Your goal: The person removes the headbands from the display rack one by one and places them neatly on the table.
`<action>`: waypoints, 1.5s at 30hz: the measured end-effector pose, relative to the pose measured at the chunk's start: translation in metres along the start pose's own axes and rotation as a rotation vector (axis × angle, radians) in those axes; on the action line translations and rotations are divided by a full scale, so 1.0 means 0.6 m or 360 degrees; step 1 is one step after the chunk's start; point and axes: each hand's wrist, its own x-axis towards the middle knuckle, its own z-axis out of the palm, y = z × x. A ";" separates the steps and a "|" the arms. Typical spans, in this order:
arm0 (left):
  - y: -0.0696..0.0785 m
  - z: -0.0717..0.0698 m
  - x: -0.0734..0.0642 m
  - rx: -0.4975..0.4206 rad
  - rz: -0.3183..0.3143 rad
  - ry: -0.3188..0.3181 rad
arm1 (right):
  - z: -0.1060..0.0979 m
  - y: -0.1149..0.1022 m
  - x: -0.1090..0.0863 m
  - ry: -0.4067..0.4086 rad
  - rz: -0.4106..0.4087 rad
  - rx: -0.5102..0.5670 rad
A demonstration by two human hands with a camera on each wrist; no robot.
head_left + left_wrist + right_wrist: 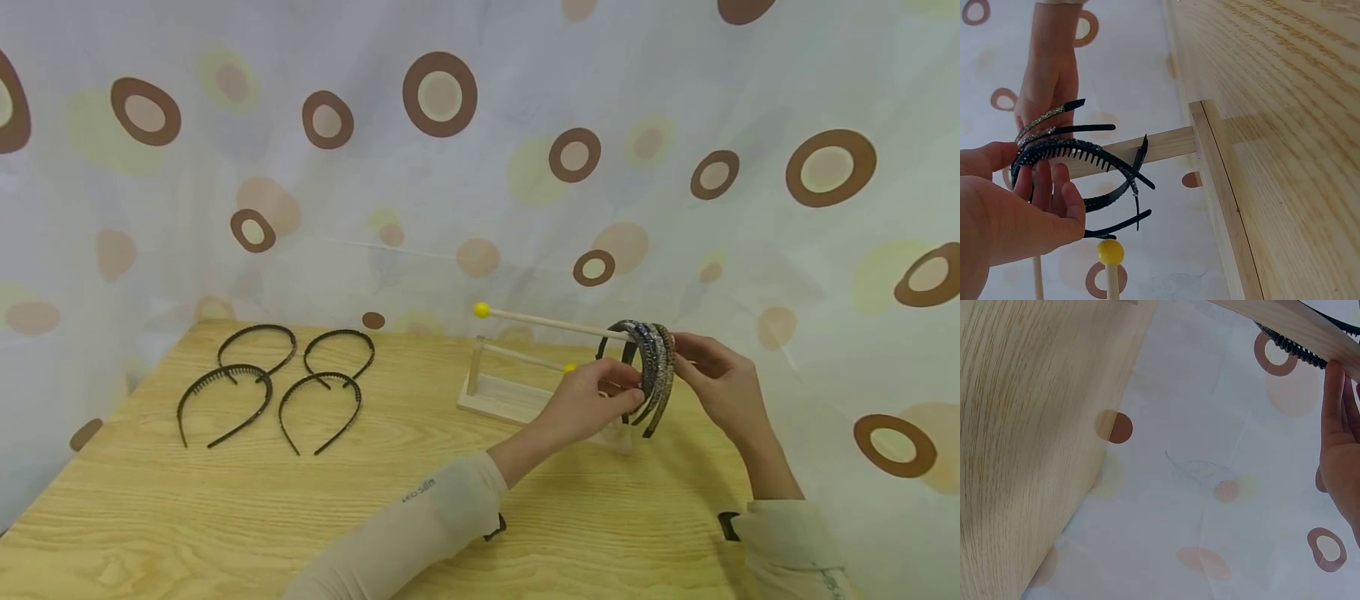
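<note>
In the head view my left hand (588, 404) pinches a dark glittery headband (637, 354) in a bunch at the right end of a wooden rack's upper rod (555, 322). The left wrist view shows its comb teeth, with my thumb outside the band and my fingers inside the loop. Silver and gold glitter headbands (663, 367) hang close beside it. My right hand (723, 392) is at the rack's right end, behind the bunch. In the right wrist view its straight fingers touch the wooden post (1297, 325) of the rack.
Several black headbands (225, 404) stand on the wooden table (337, 517) at the left. A lower rod with a yellow ball tip (1110, 252) and the rack's base (502, 400) lie below the upper rod. A patterned curtain (487, 183) hangs behind the table.
</note>
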 end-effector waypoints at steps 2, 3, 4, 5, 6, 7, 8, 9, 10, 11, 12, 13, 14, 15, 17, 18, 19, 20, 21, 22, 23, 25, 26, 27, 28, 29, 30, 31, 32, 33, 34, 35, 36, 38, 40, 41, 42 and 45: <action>0.003 -0.001 -0.001 -0.0023 0.0014 0.0004 | -0.001 0.016 0.002 0.0004 -0.0001 -0.0005; 0.004 0.000 -0.001 -0.0031 0.0015 0.0004 | -0.001 0.025 0.002 0.0007 0.0001 -0.0015; 0.006 0.000 -0.001 -0.0041 0.0013 0.0004 | -0.002 0.033 0.003 0.0008 0.0002 -0.0029; 0.007 0.000 -0.002 -0.0051 0.0008 0.0008 | -0.002 0.040 0.004 0.0008 0.0007 -0.0041; 0.008 0.001 -0.002 -0.0057 -0.0005 0.0015 | -0.003 0.045 0.005 0.0007 0.0010 -0.0056; 0.008 0.002 -0.002 -0.0063 -0.0019 0.0024 | -0.003 0.047 0.005 0.0006 0.0013 -0.0063; 0.008 0.004 -0.002 -0.0069 -0.0034 0.0035 | -0.003 0.047 0.005 0.0006 0.0014 -0.0065; 0.008 0.005 -0.002 -0.0075 -0.0051 0.0046 | -0.003 0.044 0.005 0.0006 0.0016 -0.0063; 0.007 0.006 -0.002 -0.0082 -0.0064 0.0061 | -0.002 0.039 0.005 0.0004 0.0018 -0.0056; 0.006 0.006 -0.001 -0.0088 -0.0077 0.0073 | -0.002 0.032 0.004 0.0002 0.0020 -0.0043; 0.004 0.007 -0.001 -0.0089 -0.0089 0.0080 | -0.002 0.025 0.003 0.0000 0.0020 -0.0033; 0.003 0.007 -0.001 -0.0093 -0.0093 0.0080 | -0.001 0.017 0.002 -0.0003 0.0021 -0.0020; 0.001 0.007 0.000 -0.0087 -0.0094 0.0078 | -0.002 0.012 0.002 -0.0008 0.0016 -0.0010; 0.000 0.007 0.000 -0.0082 -0.0092 0.0072 | -0.002 0.009 0.001 -0.0009 0.0017 -0.0010; -0.002 0.006 0.001 -0.0073 -0.0078 0.0053 | -0.003 0.012 0.001 -0.0009 0.0021 -0.0024; -0.002 0.006 0.001 -0.0070 -0.0066 0.0040 | -0.004 0.018 0.002 -0.0007 0.0023 -0.0036; -0.002 0.006 0.002 -0.0072 -0.0053 0.0028 | -0.004 0.025 0.002 -0.0004 0.0023 -0.0050; -0.002 0.006 0.002 -0.0076 -0.0040 0.0015 | -0.005 0.032 0.003 -0.0001 0.0022 -0.0059; -0.001 0.007 0.003 -0.0088 -0.0027 0.0003 | -0.005 0.038 0.004 0.0004 0.0024 -0.0072; 0.000 0.007 0.003 -0.0097 -0.0017 -0.0007 | -0.006 0.043 0.005 0.0005 0.0021 -0.0077; 0.001 0.007 0.004 -0.0106 -0.0009 -0.0015 | -0.006 0.047 0.005 0.0008 0.0019 -0.0084; 0.003 0.009 0.004 -0.0132 -0.0007 -0.0017 | -0.006 0.051 0.006 0.0010 0.0013 -0.0085; 0.003 0.010 0.004 -0.0143 -0.0014 -0.0010 | -0.007 0.050 0.006 0.0012 0.0013 -0.0082; 0.003 0.010 0.004 -0.0148 -0.0025 0.0002 | -0.007 0.049 0.006 0.0014 0.0017 -0.0081; 0.004 0.011 0.003 -0.0156 -0.0042 0.0015 | -0.006 0.046 0.005 0.0015 0.0024 -0.0074; 0.003 0.012 0.003 -0.0162 -0.0058 0.0030 | -0.006 0.042 0.005 0.0015 0.0029 -0.0064; 0.003 0.012 0.003 -0.0166 -0.0076 0.0042 | -0.005 0.035 0.004 0.0013 0.0033 -0.0050; 0.002 0.013 0.002 -0.0163 -0.0094 0.0053 | -0.005 0.028 0.003 0.0010 0.0036 -0.0035; 0.001 0.013 0.002 -0.0154 -0.0109 0.0057 | -0.005 0.020 0.002 0.0006 0.0038 -0.0024; 0.000 0.013 0.003 -0.0141 -0.0123 0.0056 | -0.004 0.013 0.001 0.0002 0.0039 -0.0014; -0.001 0.013 0.003 -0.0142 -0.0131 0.0048 | -0.004 0.006 0.000 0.0000 0.0041 -0.0008; -0.003 0.013 0.004 -0.0137 -0.0138 0.0041 | -0.004 0.002 0.000 -0.0003 0.0043 -0.0004; -0.005 0.013 0.005 -0.0142 -0.0147 0.0030 | -0.004 -0.001 -0.001 -0.0006 0.0046 -0.0006; -0.008 0.014 0.006 -0.0167 -0.0169 0.0019 | -0.003 -0.004 -0.002 -0.0010 0.0054 -0.0010; -0.009 0.015 0.007 -0.0225 -0.0188 0.0015 | -0.003 -0.004 -0.002 -0.0015 0.0061 -0.0015; -0.009 0.015 0.007 -0.0247 -0.0192 0.0020 | -0.003 -0.004 -0.001 -0.0017 0.0063 -0.0015; -0.008 0.015 0.007 -0.0269 -0.0197 0.0027 | -0.003 -0.004 -0.001 -0.0017 0.0062 -0.0014; -0.003 0.015 0.007 -0.0307 -0.0177 0.0061 | -0.004 -0.005 0.000 -0.0014 0.0056 -0.0001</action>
